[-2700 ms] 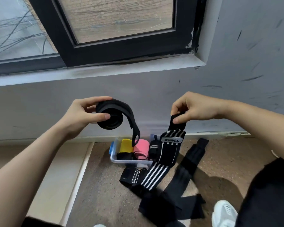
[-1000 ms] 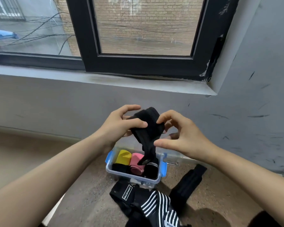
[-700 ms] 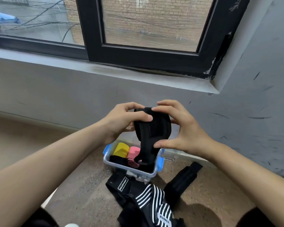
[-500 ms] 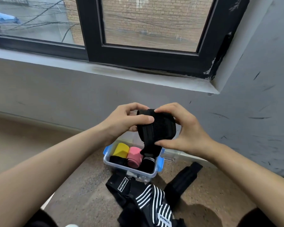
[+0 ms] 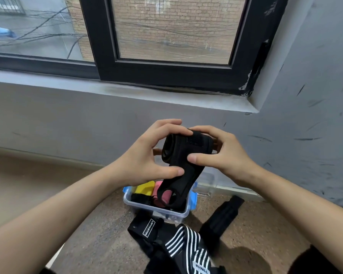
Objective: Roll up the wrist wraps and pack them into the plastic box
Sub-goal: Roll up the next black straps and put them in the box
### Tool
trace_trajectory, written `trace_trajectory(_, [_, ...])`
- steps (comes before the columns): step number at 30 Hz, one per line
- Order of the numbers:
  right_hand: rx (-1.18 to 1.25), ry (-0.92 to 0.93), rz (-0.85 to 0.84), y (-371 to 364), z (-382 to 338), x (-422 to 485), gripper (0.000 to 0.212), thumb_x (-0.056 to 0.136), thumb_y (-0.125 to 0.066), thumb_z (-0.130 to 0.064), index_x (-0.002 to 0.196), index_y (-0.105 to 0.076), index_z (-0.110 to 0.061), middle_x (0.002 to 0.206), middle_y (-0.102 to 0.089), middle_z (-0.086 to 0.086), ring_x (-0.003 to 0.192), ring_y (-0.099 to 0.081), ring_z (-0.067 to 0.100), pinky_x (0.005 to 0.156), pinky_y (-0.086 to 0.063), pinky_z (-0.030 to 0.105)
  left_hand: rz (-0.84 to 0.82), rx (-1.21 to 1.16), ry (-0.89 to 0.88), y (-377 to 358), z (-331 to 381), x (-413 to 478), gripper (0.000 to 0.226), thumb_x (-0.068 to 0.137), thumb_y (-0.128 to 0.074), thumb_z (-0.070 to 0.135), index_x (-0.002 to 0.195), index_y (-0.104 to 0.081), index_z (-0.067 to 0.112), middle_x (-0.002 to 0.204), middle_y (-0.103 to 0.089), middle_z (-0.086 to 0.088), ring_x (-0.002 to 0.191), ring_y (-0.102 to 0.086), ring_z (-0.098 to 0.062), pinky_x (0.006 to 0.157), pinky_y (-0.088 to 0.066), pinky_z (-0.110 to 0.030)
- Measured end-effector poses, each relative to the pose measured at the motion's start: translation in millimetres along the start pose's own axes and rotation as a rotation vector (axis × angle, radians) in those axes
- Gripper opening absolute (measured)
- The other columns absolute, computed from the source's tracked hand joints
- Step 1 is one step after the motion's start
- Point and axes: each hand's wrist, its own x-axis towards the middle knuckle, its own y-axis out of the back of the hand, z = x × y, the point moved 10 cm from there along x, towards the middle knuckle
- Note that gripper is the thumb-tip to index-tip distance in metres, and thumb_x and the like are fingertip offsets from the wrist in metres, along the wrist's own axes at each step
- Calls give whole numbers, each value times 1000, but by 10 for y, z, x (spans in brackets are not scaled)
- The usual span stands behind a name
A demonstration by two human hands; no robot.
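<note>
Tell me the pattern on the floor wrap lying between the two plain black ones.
White stripes on black: the middle wrap, head view.

A black-framed window (image 5: 99, 36) tops a grey sill (image 5: 166, 95) and scuffed grey wall (image 5: 57, 125) above speckled floor (image 5: 107, 234).

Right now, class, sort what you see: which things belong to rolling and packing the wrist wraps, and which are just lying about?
Belongs to the job:
- black wrap, gripped by left hand and right hand
- plastic box, holding yellow roll and pink roll
- striped wrap and labelled wrap, unrolled on the floor

Just there:
- window frame
- sill
</note>
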Motion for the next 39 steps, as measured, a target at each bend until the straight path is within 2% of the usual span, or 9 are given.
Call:
trace_trajectory(5, [57,-67,-25,-25,108,-9,75,67,-89,-45,135,-57,-46,125,-68,-11,112,-68,14,92,-57,34,79,-125,76,70,-111,32,61,74,-84,16,128,-62,34,140,-56,13,129,-57,-14,88,-62,-37])
trace_trajectory(8, [-89,10,-43,-46,14,-62,97,69,-93,-34,146,-38,-54,147,-45,-21,128,-54,6,93,-56,28,176,-130,134,168,-191,47,56,79,-86,13,126,-63,34,124,-66,20,116,-63,-4,86,-58,-25])
trace_trajectory(11, [-256,138,-23,-99,-131,-93,101,69,-94,-27,150,-37,-47,156,-31,-20,141,-39,1,101,-51,23,268,-216,248,209,-315,32,51,81,-84,14,125,-67,34,122,-69,10,99,-71,-11,78,-58,-22])
trace_trajectory(15, [-344,259,-16,-167,-179,-70,85,70,-94,-27,144,-52,-25,148,-41,-2,141,-42,15,109,-48,33,299,-438,373,97,-412,15,41,86,-78,14,124,-70,27,117,-72,-6,94,-75,-16,67,-60,-27])
trace_trajectory(18, [-334,271,36,-101,-164,-53,74,71,-93,-25,136,-58,-23,129,-52,1,125,-54,18,99,-54,32,258,-504,414,25,-442,13,43,85,-78,26,126,-68,27,111,-76,-9,93,-77,-21,69,-61,-33])
trace_trajectory(24, [-74,36,187,131,36,12,57,74,-91,-26,122,-63,-36,115,-67,-11,106,-67,16,87,-60,43,225,-139,249,124,-301,-7,84,68,-84,44,145,-52,41,136,-62,14,110,-67,-4,80,-55,-16])
trace_trajectory(31, [282,-221,390,158,346,-101,46,80,-85,-25,116,-58,-17,115,-61,6,100,-71,27,72,-64,40,299,245,-110,44,69,-46,73,78,-83,40,145,-54,29,145,-53,8,134,-54,-13,96,-57,-33])
trace_trajectory(36, [376,-326,398,17,421,-168,61,68,-90,-50,114,-54,-30,116,-62,16,93,-72,30,79,-62,50,369,369,-128,-30,-16,-48,65,75,-85,46,133,-65,27,152,-50,3,136,-53,-13,104,-52,-45])
trace_trajectory(39, [535,-346,342,-84,357,-208,49,81,-81,-34,120,-53,-22,116,-58,24,82,-74,31,70,-62,40,403,283,-113,36,-71,-16,60,74,-88,36,129,-67,22,146,-57,4,135,-54,-10,101,-55,-43])
